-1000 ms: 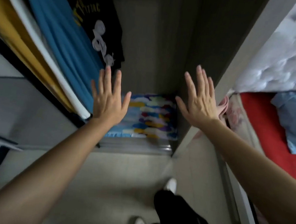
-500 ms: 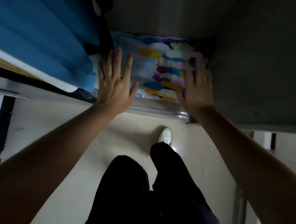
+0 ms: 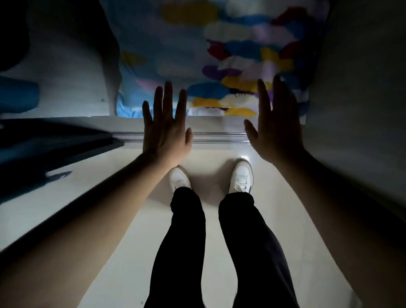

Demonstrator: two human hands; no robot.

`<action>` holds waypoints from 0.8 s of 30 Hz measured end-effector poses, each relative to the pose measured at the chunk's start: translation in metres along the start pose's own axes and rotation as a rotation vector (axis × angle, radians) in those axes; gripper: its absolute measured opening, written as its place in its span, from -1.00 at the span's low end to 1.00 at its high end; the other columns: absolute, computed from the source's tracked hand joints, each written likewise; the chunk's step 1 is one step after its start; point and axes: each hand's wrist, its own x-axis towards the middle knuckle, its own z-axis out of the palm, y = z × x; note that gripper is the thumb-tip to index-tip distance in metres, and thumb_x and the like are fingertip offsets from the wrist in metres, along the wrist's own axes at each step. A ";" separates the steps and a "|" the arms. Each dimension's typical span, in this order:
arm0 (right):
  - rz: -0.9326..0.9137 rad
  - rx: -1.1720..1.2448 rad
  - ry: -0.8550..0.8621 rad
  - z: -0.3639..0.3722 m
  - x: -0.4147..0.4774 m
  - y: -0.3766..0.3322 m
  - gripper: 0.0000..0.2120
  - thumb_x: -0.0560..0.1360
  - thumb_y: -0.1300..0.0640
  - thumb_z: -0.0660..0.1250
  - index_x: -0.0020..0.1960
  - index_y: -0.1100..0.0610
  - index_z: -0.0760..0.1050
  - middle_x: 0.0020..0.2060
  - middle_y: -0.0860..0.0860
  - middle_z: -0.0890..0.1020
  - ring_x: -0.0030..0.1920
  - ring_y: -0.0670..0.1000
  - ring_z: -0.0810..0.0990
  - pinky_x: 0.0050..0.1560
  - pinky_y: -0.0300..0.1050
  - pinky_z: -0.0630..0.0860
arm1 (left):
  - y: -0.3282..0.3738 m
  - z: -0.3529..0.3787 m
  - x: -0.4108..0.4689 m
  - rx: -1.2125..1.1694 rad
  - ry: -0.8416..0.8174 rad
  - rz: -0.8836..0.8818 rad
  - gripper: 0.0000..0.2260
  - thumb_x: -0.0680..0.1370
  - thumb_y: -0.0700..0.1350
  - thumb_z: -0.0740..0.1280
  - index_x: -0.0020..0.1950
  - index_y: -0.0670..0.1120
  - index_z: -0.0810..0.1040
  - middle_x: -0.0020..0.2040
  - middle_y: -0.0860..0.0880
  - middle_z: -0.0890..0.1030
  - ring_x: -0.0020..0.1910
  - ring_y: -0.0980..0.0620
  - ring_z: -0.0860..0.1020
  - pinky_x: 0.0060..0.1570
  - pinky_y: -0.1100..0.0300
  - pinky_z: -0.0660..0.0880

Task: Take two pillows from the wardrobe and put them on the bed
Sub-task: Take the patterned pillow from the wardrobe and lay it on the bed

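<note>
A pillow (image 3: 207, 42) with a blue cover and white, yellow, red and purple cloud shapes lies on the wardrobe floor, filling the upper middle of the head view. My left hand (image 3: 166, 128) is spread flat, its fingertips over the pillow's near edge. My right hand (image 3: 274, 126) is also spread, palm turned inward, near the pillow's right front corner. Neither hand holds anything. Whether the fingers touch the pillow I cannot tell. A second pillow is not visible.
The wardrobe's right wall (image 3: 376, 96) rises beside my right arm. Hanging clothes (image 3: 59, 40) crowd the left side. A metal sliding-door track (image 3: 218, 138) runs along the wardrobe's front edge. My white shoes (image 3: 241, 180) and black trousers stand on the pale floor (image 3: 116, 220) below.
The camera has dropped lower and closer, so the pillow looms larger. Both hands have pulled back from the pillow's top to its near edge, still spread.
</note>
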 end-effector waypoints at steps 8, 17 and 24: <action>-0.075 -0.180 -0.096 0.178 0.071 0.028 -0.10 0.51 -0.12 0.33 0.61 0.14 -0.12 0.58 0.29 -0.01 0.57 0.31 0.00 0.52 0.32 0.06 | -0.027 0.164 0.115 0.122 -0.023 0.153 -0.15 0.45 0.00 0.41 0.59 -0.10 -0.02 0.60 -0.25 -0.01 0.56 -0.30 0.00 0.42 -0.40 0.05; -0.046 -0.251 -0.007 0.274 0.134 0.047 -0.21 0.51 -0.12 0.27 0.62 0.03 -0.02 0.59 0.20 0.07 0.54 0.39 0.05 0.46 0.44 0.03 | -0.033 0.267 0.176 0.173 0.028 0.093 -0.25 0.49 -0.13 0.31 0.58 -0.09 -0.01 0.59 -0.25 0.05 0.51 -0.44 0.04 0.34 -0.55 0.01; 0.069 -0.083 -0.005 0.233 0.148 0.032 -0.38 0.55 0.18 0.07 0.59 -0.08 0.09 0.53 0.05 0.29 0.46 0.22 0.31 0.39 0.15 0.28 | -0.038 0.225 0.186 0.053 0.041 0.048 -0.39 0.47 -0.15 0.32 0.52 -0.06 0.25 0.41 -0.27 0.40 0.33 -0.34 0.39 0.25 -0.33 0.31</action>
